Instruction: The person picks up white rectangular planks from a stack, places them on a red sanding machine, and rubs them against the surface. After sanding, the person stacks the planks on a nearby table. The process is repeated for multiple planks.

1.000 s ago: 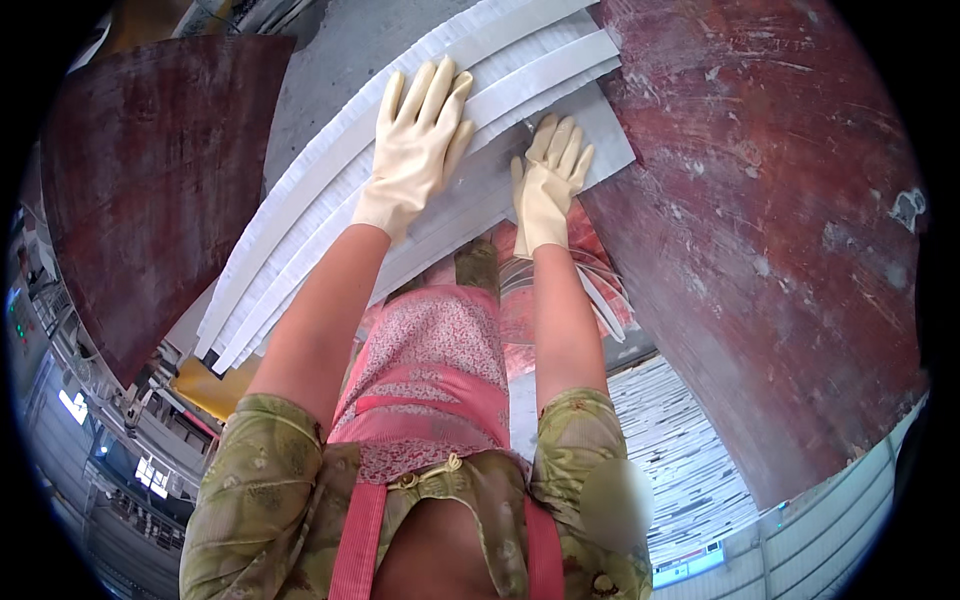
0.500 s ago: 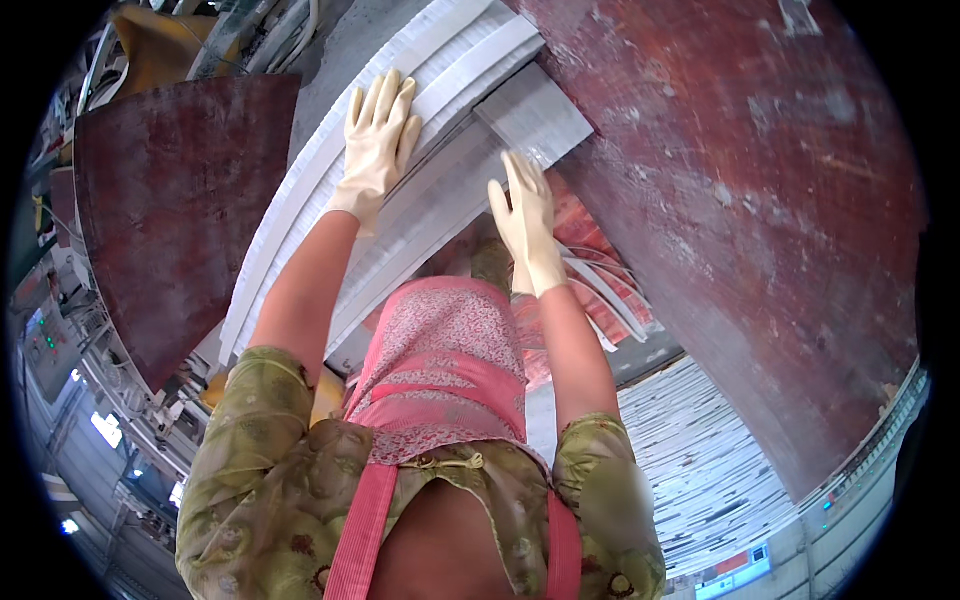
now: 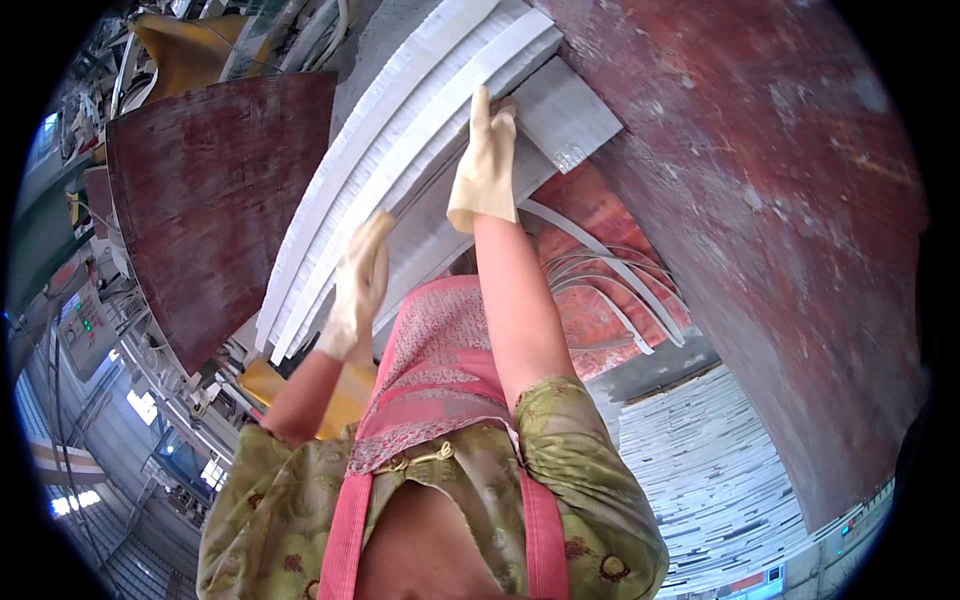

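Note:
Cream rubber gloves cover both my hands. In front of me a long white stack of thin strips (image 3: 352,165), with two smooth pale bands along its length, runs from lower left to upper right. My right hand (image 3: 487,160) is at the near edge of its upper right part, fingers stretched out and holding nothing. Lower down, my left hand (image 3: 360,285) is held edge-on beside the stack's near side, its fingers straight and slightly blurred. Whether it touches the stack I cannot tell. A grey flat board (image 3: 565,115) lies beside the stack's right end.
A large worn reddish-brown panel (image 3: 740,200) fills the right side, another brown panel (image 3: 220,200) the left. Loose curved white strips (image 3: 610,265) lie on a red surface to my right. Behind them is a big layered pile of white strips (image 3: 700,470).
My left hand has come off the stack's top and moved down toward me. My right hand has moved up and left to the stack's near edge.

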Tool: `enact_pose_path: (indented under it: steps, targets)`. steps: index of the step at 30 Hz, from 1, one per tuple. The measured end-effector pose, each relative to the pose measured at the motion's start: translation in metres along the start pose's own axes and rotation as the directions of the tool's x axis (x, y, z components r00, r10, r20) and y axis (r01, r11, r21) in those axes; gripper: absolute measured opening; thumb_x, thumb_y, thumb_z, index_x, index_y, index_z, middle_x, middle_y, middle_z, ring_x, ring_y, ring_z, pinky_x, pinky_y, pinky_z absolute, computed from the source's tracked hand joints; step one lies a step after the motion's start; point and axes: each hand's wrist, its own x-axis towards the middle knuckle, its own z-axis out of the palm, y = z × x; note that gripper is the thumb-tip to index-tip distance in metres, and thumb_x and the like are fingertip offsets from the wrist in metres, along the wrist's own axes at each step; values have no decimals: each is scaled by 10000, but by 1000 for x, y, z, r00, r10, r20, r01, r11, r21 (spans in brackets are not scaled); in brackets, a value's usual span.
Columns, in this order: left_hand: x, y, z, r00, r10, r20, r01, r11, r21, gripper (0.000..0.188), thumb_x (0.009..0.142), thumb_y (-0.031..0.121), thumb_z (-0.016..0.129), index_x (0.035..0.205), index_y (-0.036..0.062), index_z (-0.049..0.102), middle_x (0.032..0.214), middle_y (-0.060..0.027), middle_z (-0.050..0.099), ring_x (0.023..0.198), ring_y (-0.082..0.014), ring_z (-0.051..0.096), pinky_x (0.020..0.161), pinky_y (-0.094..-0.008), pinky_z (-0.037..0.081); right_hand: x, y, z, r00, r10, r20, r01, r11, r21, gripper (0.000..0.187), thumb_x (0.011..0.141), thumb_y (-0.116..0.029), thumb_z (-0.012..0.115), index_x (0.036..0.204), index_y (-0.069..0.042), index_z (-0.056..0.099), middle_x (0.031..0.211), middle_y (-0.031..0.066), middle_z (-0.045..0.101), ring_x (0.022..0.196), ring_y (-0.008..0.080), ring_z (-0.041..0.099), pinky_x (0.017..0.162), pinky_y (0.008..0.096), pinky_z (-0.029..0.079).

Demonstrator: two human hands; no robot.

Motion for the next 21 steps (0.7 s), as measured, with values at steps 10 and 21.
enact_pose_path:
  steps: [10, 21]
  targets:
    - [-85, -22, 6, 849, -520, 94, 526, 812, -251, 335, 1075, 117, 499, 1337, -34, 644, 1402, -230, 650, 1357, -334, 592, 1152, -396, 425, 10, -7, 49, 938, 32, -346, -122, 963, -242, 710, 1007, -452, 634, 1479, 30, 412, 1433, 245, 556, 1283, 341, 575, 1054, 424, 467]
    - [-69, -32, -5, 750, -647, 140, 649, 676, -349, 388, 1085, 181, 494, 1362, -52, 635, 1348, -161, 689, 1315, -221, 601, 1140, -332, 408, 12, -5, 42, 942, -24, -335, -146, 869, -473, 723, 1036, -508, 569, 1436, 73, 410, 1317, 275, 622, 1186, 381, 634, 975, 439, 513]
